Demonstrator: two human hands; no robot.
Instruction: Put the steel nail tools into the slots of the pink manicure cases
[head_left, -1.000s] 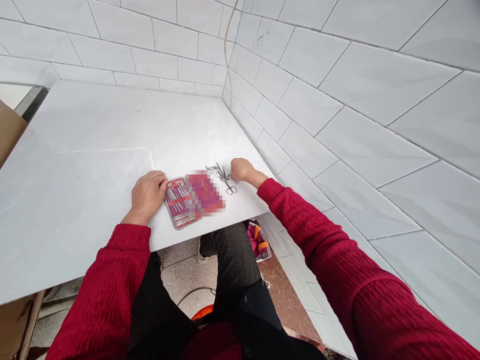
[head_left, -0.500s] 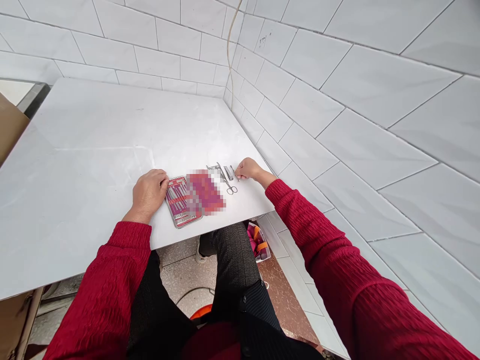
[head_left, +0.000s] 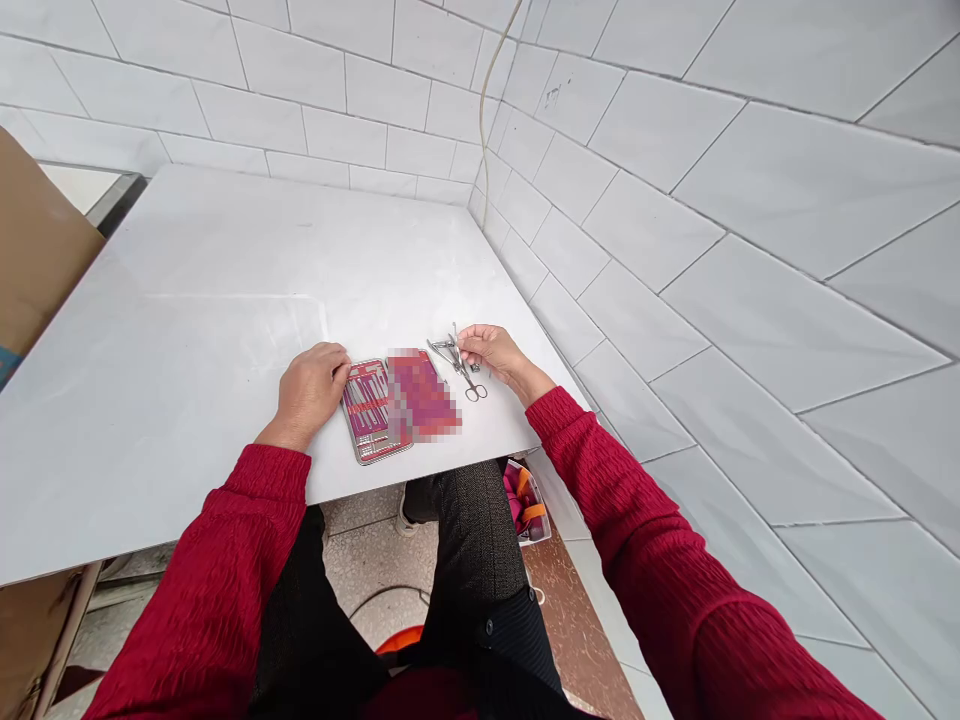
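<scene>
An open manicure case [head_left: 381,456] with a red and purple lining lies on the white table, slim metal tools held in its left half. Its right half is blurred out. My left hand [head_left: 309,392] is closed at the case's upper left edge, fingers curled against it. In the pinched fingers of my right hand [head_left: 491,350] is a thin metal manicure tool [head_left: 454,329], its tip pointing up. Below that hand lie small scissors [head_left: 475,392] and a nipper [head_left: 441,347]. Another small metal piece is mostly hidden under the fingers.
White tiled walls [head_left: 660,220] meet behind the white table [head_left: 225,240], with a cable [head_left: 484,110] hanging in the corner. A cardboard box [head_left: 37,220] stands at the far left. Beneath the table edge, a plastic bin [head_left: 536,530] holds pink and orange things.
My right hand has moved left over the scissors and nipper, with the thin tool lifted in its fingers. My left hand stays at the case. The camera view has shifted slightly.
</scene>
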